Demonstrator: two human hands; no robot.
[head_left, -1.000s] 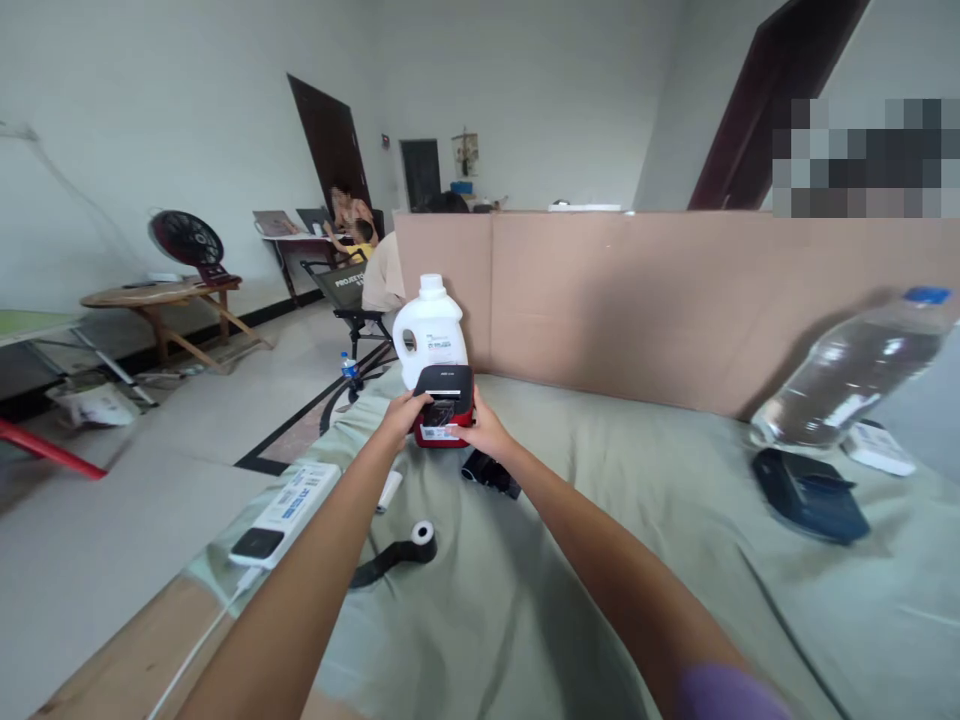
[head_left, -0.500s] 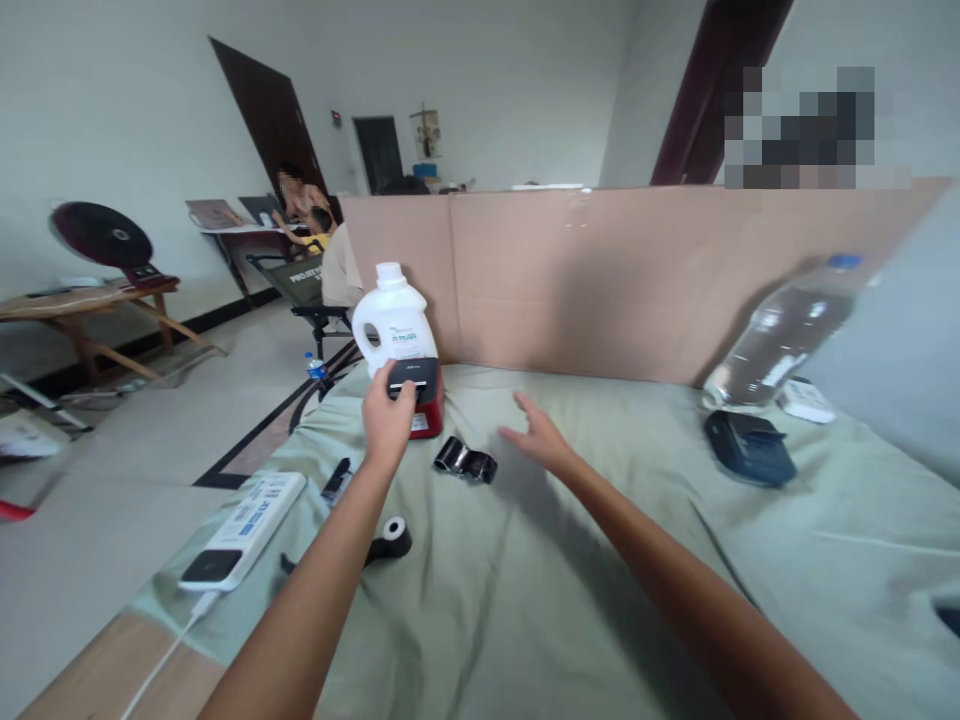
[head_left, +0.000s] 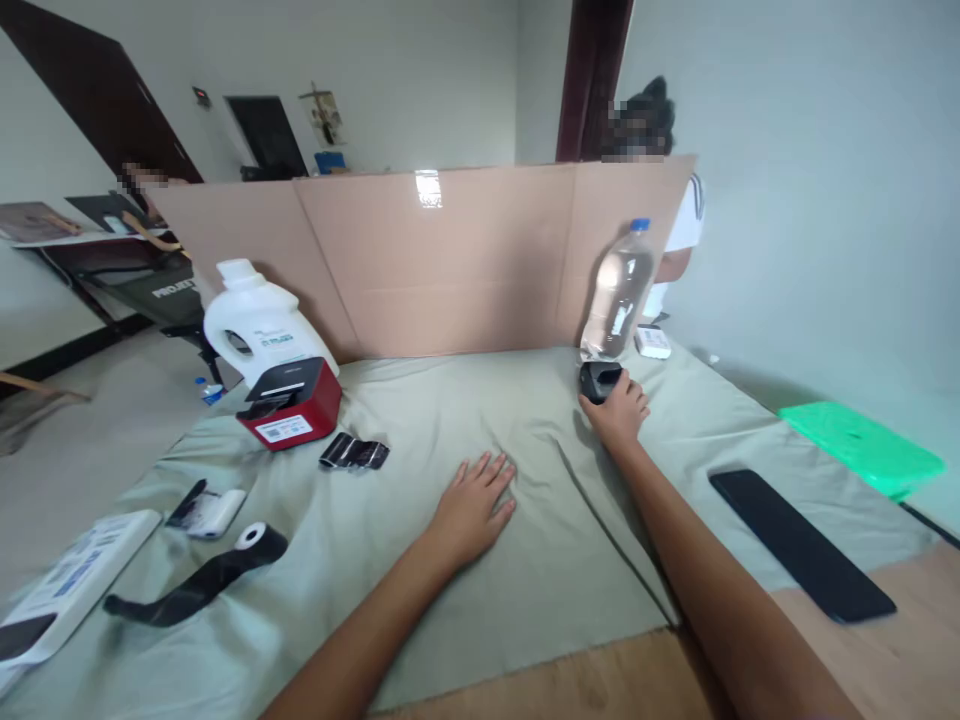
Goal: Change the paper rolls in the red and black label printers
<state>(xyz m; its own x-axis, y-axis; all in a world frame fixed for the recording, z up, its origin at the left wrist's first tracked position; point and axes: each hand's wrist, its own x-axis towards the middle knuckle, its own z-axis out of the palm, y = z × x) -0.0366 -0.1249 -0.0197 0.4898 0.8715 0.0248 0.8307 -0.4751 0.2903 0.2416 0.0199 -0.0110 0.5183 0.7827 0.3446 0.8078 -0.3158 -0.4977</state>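
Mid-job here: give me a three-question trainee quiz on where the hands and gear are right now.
1. True or false: the left hand lies flat on the green cloth.
2. What does the right hand touch?
A. the red printer
B. the small black device beside the water bottle
C. the white jug
3. Fill in: the red printer stands just in front of the white ____.

Key:
1. True; the palm is down and holds nothing.
2. B; the fingers rest on the small black device at the foot of the water bottle.
3. jug.
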